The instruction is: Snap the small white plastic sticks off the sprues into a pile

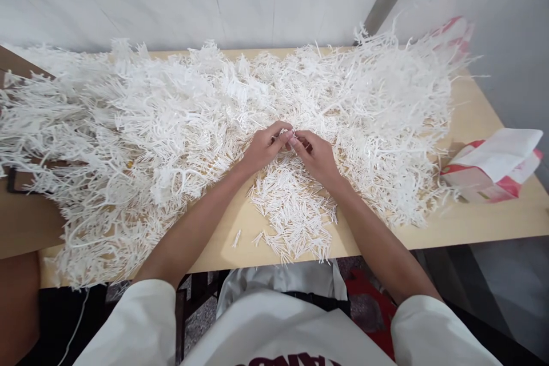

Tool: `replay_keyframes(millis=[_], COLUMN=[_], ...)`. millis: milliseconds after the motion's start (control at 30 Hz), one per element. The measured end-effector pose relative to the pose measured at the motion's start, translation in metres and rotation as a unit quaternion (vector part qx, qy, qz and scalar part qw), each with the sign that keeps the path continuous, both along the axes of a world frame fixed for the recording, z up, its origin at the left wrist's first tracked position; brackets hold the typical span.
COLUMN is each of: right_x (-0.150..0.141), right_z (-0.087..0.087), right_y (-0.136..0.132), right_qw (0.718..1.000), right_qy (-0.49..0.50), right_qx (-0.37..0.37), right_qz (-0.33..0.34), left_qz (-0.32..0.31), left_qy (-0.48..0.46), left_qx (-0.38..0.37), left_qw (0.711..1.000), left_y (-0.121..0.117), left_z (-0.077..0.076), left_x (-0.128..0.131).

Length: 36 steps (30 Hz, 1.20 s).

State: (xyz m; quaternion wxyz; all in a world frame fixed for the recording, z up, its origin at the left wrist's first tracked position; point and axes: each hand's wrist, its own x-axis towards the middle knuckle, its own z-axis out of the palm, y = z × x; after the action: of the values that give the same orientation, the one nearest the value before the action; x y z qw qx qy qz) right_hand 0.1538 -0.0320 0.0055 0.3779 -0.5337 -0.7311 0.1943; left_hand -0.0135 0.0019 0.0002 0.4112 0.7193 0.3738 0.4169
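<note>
A white piece (283, 132) sits, pinched, between the nearly closed fingertips of the left hand (262, 147) and right hand (321, 159), though too small to make out well. On their near side, a loose pile (295, 214) reaches the table's (467, 223) front edge; a brushing forearm could spill it. The surrounding heap (184, 103), if bumped, might slide in.

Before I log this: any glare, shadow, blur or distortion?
Head view: diffuse light, no harsh glare; tangled white strands pale, fine detail merging; soft shadow on tabletop beside left forearm; wide-angle stretch toward edges; left hand and right hand fairly sharp, detail between them too small to make out.
</note>
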Motion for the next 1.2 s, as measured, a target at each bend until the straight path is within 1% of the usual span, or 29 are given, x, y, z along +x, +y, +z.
replay_keyframes(millis=[100, 200, 267, 333, 400, 467, 533, 600, 667, 700, 733, 767, 833, 867, 900, 933, 967, 1000, 1033, 1067, 1133, 1200], right_x=[0.002, 0.004, 0.004, 0.005, 0.006, 0.007, 0.005, -0.002, -0.014, -0.020, -0.025, -0.028, -0.029, -0.026, -0.021, -0.016, -0.011, -0.007, -0.003, -0.001, 0.000, -0.002], right_z=[0.000, 0.001, 0.000, 0.000, -0.001, -0.002, -0.001, 0.002, 0.007, 0.009, 0.011, 0.012, 0.013, 0.012, 0.011, 0.009, 0.009, 0.008, 0.008, 0.008, 0.008, 0.007], right_y=[0.001, 0.001, 0.000, 0.000, 0.001, 0.002, -0.001, -0.009, -0.022, -0.028, -0.034, -0.037, -0.038, -0.036, -0.032, -0.027, -0.022, -0.018, -0.014, -0.011, -0.007, -0.006], right_qw=[0.997, 0.987, 0.980, 0.977, 0.975, 0.973, 0.969, 0.964, 0.954, 0.943, 0.933, 0.930, 0.937, 0.948, 0.963, 0.977, 0.985, 0.988, 0.989, 0.992, 0.996, 0.995], right_qy=[-0.055, -0.136, -0.177, -0.196, -0.202, -0.205, -0.201, -0.188, -0.166, -0.155, -0.159, -0.163, -0.150, -0.127, -0.101, -0.068, -0.037, -0.018, -0.012, -0.020, -0.061, -0.099], right_qx=[0.040, 0.081, 0.092, 0.087, 0.086, 0.106, 0.143, 0.178, 0.198, 0.216, 0.227, 0.231, 0.224, 0.221, 0.211, 0.194, 0.170, 0.140, 0.107, 0.076, 0.032, 0.031], right_qz=[0.022, 0.008, -0.002, 0.000, 0.009, 0.020, 0.028, 0.069, 0.155, 0.201, 0.231, 0.235, 0.223, 0.191, 0.138, 0.064, -0.012, -0.069, -0.100, -0.102, -0.049, 0.002], left_qz=[0.003, 0.011, 0.015, 0.024, 0.028, 0.024, 0.018, 0.037, 0.081, 0.098, 0.101, 0.090, 0.060, 0.051, 0.048, 0.046, 0.043, 0.037, 0.029, 0.021, 0.012, 0.017], left_qy=[0.022, 0.069, 0.090, 0.096, 0.094, 0.090, 0.089, 0.076, 0.040, 0.019, 0.004, -0.003, -0.008, -0.014, -0.023, -0.033, -0.042, -0.047, -0.049, -0.051, -0.053, -0.046], left_qx=[0.019, 0.065, 0.087, 0.089, 0.075, 0.063, 0.058, 0.041, 0.008, -0.006, -0.015, -0.018, -0.018, -0.022, -0.028, -0.037, -0.044, -0.049, -0.050, -0.047, -0.036, -0.021], left_qw=[1.000, 0.995, 0.992, 0.991, 0.992, 0.994, 0.994, 0.996, 0.996, 0.995, 0.995, 0.996, 0.998, 0.998, 0.998, 0.998, 0.997, 0.997, 0.997, 0.997, 0.998, 0.999], left_y=[-0.002, -0.003, -0.003, -0.003, -0.003, -0.003, -0.001, 0.003, 0.007, 0.008, 0.009, 0.008, 0.006, 0.005, 0.004, 0.003, 0.002, 0.002, 0.002, 0.001, 0.001, 0.001], left_z=[-0.001, -0.004, -0.006, -0.007, -0.006, -0.006, -0.006, -0.007, -0.009, -0.009, -0.009, -0.009, -0.008, -0.007, -0.006, -0.005, -0.004, -0.003, -0.003, -0.002, -0.002, -0.001], left_x=[0.000, 0.000, 0.001, 0.002, 0.003, 0.003, 0.002, 0.001, 0.000, 0.000, -0.001, -0.001, 0.000, 0.000, 0.000, 0.000, 0.000, 0.001, 0.001, 0.001, 0.002, 0.002])
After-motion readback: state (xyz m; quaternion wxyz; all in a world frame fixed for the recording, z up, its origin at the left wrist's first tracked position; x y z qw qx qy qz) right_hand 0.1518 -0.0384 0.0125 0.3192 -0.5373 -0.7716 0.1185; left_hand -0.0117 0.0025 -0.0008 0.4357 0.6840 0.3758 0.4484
